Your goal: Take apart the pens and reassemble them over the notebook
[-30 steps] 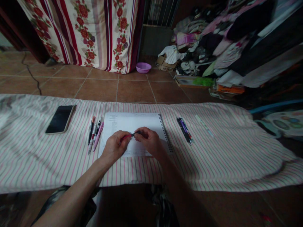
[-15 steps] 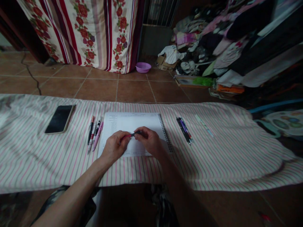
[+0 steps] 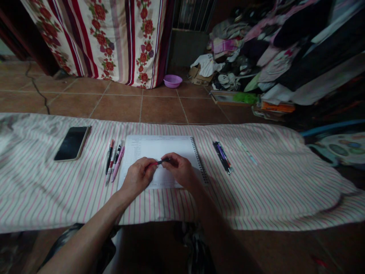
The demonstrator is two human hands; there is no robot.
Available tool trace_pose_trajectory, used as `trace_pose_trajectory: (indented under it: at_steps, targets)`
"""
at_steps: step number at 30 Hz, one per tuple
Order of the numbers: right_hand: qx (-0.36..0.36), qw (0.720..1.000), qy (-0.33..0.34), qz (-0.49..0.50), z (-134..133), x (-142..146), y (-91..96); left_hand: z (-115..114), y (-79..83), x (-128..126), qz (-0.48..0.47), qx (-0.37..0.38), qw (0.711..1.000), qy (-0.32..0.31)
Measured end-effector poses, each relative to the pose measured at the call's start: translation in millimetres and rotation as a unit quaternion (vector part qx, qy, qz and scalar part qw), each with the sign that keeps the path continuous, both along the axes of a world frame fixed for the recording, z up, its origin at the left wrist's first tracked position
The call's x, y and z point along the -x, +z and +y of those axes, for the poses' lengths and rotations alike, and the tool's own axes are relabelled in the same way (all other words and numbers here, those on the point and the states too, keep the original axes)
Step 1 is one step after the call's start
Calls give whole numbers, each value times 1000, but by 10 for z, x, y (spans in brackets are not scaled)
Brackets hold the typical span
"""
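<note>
Both my hands meet over a spiral notebook [image 3: 165, 146] that lies with its coil on the right. Between them is a dark pen [image 3: 161, 162] with a reddish part at its left end. My left hand [image 3: 139, 173] is closed on that left end, and my right hand [image 3: 179, 169] pinches the dark right end. Fingers hide much of the pen. Left of the notebook lie several pens, among them a pink pen [image 3: 118, 164]. To its right rests a small group of dark and purple pens [image 3: 222, 156]. Further right is a pale pen [image 3: 245, 150].
A smartphone [image 3: 72, 144] lies at the left on the striped cloth [image 3: 273, 182]. Past the cloth's far edge are floor tiles, a purple basin [image 3: 172, 81] and a floral curtain [image 3: 122, 42]. Heaped clothes [image 3: 242, 49] stand at the back right.
</note>
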State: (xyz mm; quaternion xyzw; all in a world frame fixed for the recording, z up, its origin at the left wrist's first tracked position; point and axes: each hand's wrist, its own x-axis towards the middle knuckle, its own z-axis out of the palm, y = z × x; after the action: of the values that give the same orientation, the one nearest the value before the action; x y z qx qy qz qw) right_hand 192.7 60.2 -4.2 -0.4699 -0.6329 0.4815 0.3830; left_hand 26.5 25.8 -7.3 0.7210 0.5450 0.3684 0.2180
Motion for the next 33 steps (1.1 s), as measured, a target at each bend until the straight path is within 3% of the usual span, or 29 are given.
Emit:
trace_pose_trajectory:
  at_steps: [23,33]
  targets:
    - [-24,990,-46,-134,-35,9,80,-9,42,-24,13,-12,1000,3]
    - [17,999,-30,23,-4,10,41,16,-21,4,-16,15,1000,18]
